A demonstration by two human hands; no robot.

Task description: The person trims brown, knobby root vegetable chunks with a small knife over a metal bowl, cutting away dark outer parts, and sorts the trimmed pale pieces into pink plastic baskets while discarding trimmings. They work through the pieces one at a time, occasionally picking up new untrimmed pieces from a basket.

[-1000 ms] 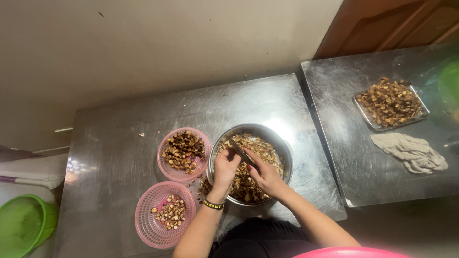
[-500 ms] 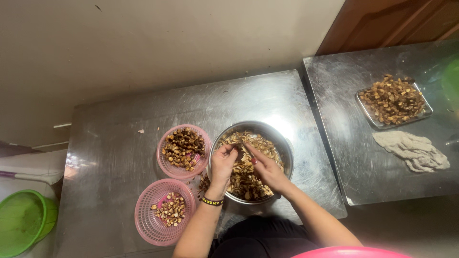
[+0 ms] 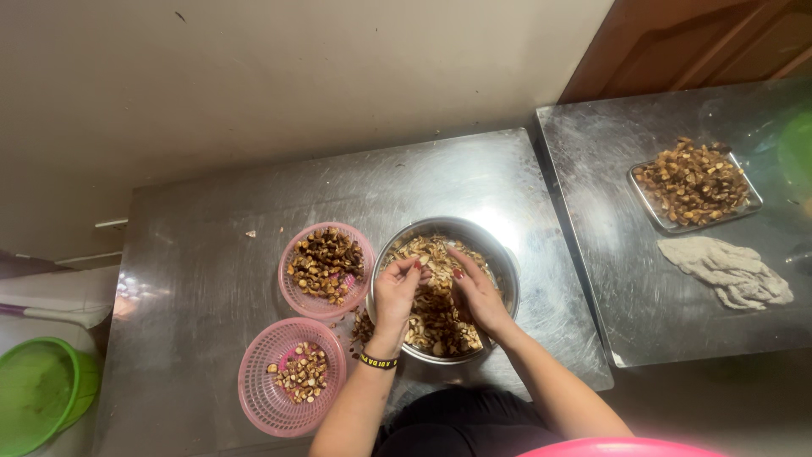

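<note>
A round steel bowl [image 3: 501, 254] full of brown and pale chopped pieces stands on a steel table [image 3: 203, 279]. Both my hands are inside it. My left hand [image 3: 396, 294], with a dark band at the wrist, pinches a small pale piece at its fingertips. My right hand [image 3: 475, 296] rests on the heap with its fingers curled into the pieces, just right of the left hand. Left of the bowl sit two pink mesh baskets: the far one [image 3: 326, 269] holds dark pieces, the near one [image 3: 288, 381] holds a few lighter pieces.
A second steel table [image 3: 609, 254] at the right carries a tray of brown pieces [image 3: 694, 182] and a crumpled grey cloth [image 3: 727, 272]. A green bucket [image 3: 38, 393] stands on the floor at the left. A pink rim [image 3: 626, 447] shows at the bottom edge.
My hands have stayed in the bowl and shifted slightly. The left hand's fingers have closed on a small piece; the thin dark thing between the hands no longer shows.
</note>
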